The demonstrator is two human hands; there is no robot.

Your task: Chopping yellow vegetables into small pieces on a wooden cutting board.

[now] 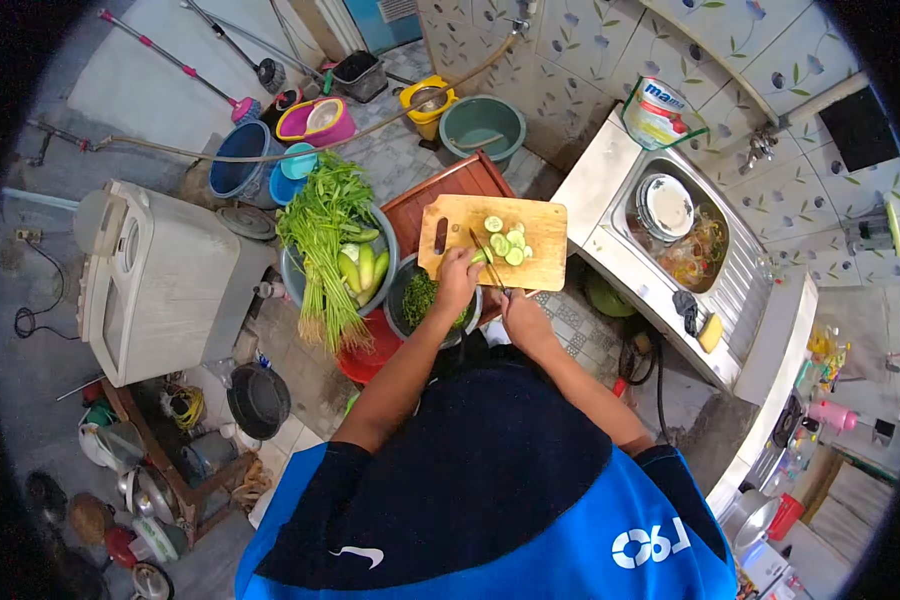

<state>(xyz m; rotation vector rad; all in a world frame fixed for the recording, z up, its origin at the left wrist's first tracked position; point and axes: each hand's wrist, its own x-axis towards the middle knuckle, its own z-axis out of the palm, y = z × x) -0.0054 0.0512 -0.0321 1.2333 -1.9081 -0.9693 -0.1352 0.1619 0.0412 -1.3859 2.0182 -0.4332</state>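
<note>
Ahead of me lies a wooden cutting board (461, 214) with an oval handle slot. My left hand (457, 279) holds a piece of cucumber (482, 256) on the board's near side. In my right hand (526, 321) is a kitchen knife (487, 251), its blade slanting across the board beside the cucumber piece. Several round cucumber slices (514, 256) lie right of the blade, and a single slice (493, 224) sits farther back. Partly under the board and my left arm stands a grey basin of chopped greens (420, 298).
At left, a grey basin (395, 238) holds leafy greens (326, 217) and whole cucumbers (366, 271). Below the board is a reddish-brown wooden table (450, 180). A red basin (375, 349) is close to my left forearm. The sink counter (607, 169) stands at right; a hose (390, 124) crosses behind.
</note>
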